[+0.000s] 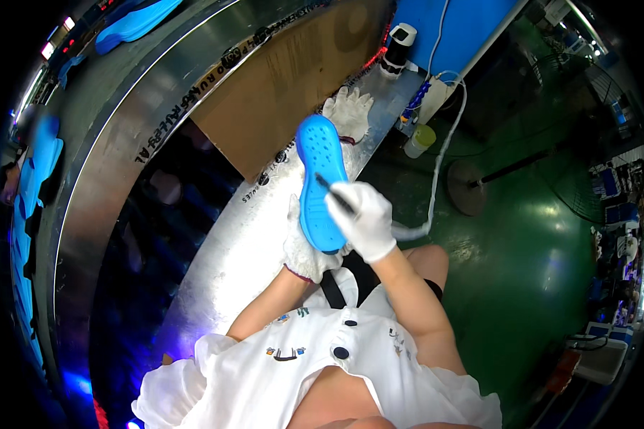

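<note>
A bright blue shoe sole (325, 182) with small holes near its far end is held up over the metal tabletop. My left hand (299, 247), in a white knit glove, grips its near left edge from below; part of its fingers is behind the sole. Over the right side of the sole is my right hand (366, 220), also in a white glove and closed around a slim dark tool (335, 191). The tool's tip meets or hovers just above the sole; whether it is a brush or a pen I cannot make out.
A spare white glove (348, 113) lies beyond the sole, beside a cardboard sheet (286, 79). A black-and-white device (398, 50) stands at the back. Right of the table are a lidded jar (420, 141), a white hose (442, 164) and a stand base (466, 187). Blue soles (36, 186) line the left.
</note>
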{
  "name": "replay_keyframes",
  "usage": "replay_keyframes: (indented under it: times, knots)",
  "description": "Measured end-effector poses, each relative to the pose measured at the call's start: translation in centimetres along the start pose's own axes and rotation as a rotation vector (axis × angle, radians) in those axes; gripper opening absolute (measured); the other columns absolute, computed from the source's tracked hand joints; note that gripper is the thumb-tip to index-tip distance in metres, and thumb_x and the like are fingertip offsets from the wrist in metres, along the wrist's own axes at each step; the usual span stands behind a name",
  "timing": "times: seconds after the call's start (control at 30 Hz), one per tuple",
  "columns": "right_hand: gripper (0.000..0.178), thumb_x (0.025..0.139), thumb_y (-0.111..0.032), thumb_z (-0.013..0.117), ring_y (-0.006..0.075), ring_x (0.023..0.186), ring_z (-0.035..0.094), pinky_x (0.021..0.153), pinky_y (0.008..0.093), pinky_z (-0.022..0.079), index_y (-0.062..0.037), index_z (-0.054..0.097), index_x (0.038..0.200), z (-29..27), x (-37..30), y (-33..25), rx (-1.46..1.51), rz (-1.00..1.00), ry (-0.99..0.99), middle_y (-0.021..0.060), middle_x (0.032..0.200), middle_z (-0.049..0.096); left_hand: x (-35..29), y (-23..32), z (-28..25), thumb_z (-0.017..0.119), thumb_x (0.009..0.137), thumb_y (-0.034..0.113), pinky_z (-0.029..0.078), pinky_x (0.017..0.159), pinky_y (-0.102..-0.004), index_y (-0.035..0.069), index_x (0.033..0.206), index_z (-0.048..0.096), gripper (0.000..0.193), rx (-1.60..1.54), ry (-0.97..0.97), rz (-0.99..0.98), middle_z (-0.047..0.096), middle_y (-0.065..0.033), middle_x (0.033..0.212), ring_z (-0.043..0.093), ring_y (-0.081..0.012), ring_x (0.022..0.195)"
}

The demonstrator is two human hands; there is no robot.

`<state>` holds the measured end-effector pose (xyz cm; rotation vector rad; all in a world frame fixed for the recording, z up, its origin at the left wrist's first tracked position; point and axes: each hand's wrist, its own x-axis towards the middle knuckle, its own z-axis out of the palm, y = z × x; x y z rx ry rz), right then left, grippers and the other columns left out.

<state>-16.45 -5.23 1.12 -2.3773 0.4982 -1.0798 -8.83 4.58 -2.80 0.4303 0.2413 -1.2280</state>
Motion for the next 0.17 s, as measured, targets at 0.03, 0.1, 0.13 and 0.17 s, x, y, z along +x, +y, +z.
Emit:
replay_keyframes:
  times: [0.03,0.1,0.13,0.17]
  knots:
    - [0.017,0.078,-0.012,0.075,0.0274,0.073,0.067,0.067,0.036,0.054,-0.0088,0.067,0.093,-0.8,-0.5,-1.1,-0.133,-0.162,-0.11,0.0096,0.084,0.067,-0.4,0.2,1.7,0.028,0.09,0.078,0.057,0.071,-0.0448,0.01,0.131,0.053,0.083,-0.042,0.139,0.102,0.065,-0.0194,0.107,0.066,-0.0353,0.084]
    - [0.018,0.078,-0.014,0.076,0.0256,0.073,0.067,0.065,0.0348,0.054,-0.0105,0.066,0.093,-3.1,-1.4,-3.7,-0.086,-0.191,-0.301,0.0086,0.084,0.067,1.8,2.2,-3.5,0.03,0.091,0.076,0.052,0.095,-0.051,0.006,0.137,0.047,0.086,0.117,-0.403,0.115,0.059,-0.0179,0.127,0.061,-0.0359,0.106]
    - [0.018,0.079,-0.017,0.075,0.0256,0.074,0.067,0.066,0.032,0.055,-0.0101,0.067,0.094,-3.7,-1.3,-4.4,-0.014,-0.137,-0.312,0.0087,0.084,0.068,2.5,2.5,-4.6,0.031,0.091,0.076,0.05,0.097,-0.0524,0.006,0.14,0.044,0.087,0.005,-0.505,0.075,0.059,-0.0185,0.127,0.059,-0.0387,0.111]
    - [0.023,0.081,-0.019,0.075,0.0236,0.082,0.07,0.079,0.0305,0.057,-0.012,0.07,0.102,-4.0,-1.3,-3.9,0.08,-0.065,-0.258,0.0108,0.089,0.07,2.8,2.6,-5.0,0.032,0.09,0.076,0.049,0.099,-0.0537,0.006,0.142,0.042,0.088,-0.107,-0.596,0.012,0.059,-0.019,0.127,0.057,-0.0414,0.116]
